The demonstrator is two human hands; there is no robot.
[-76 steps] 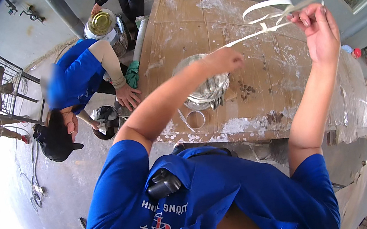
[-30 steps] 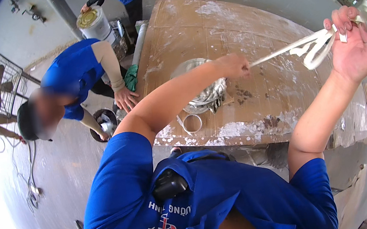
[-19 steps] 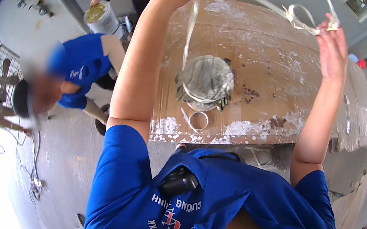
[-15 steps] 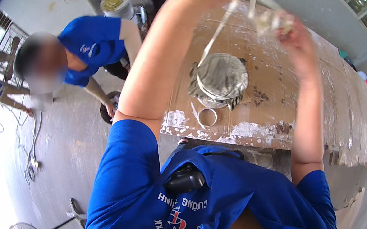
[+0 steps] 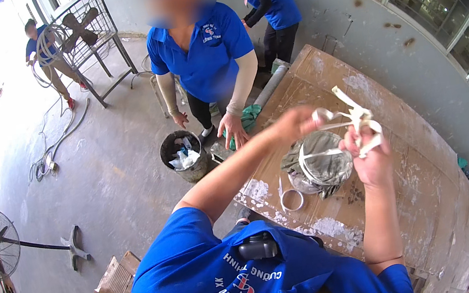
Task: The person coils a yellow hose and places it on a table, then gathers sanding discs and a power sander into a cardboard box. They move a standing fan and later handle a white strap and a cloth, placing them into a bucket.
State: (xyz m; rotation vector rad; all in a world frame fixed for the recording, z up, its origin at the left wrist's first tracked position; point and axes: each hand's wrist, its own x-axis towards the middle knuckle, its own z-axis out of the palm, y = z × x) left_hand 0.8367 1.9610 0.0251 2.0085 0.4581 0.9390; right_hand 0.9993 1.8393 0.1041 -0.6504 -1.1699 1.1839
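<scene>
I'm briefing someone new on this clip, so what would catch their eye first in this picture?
First, the two raised hands at centre right: the left hand and right hand grip a tangle of white strip above a grey wrapped bundle on the plaster-smeared wooden table. Next, a person in a blue shirt stands across the table, beside a dark bucket on the floor.

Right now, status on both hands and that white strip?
Left hand and right hand both gripping the white strip, raised above the wrapped bundle on the wooden table. Small ring beside the bundle. Co-worker's hand rests at the table's edge.
</scene>
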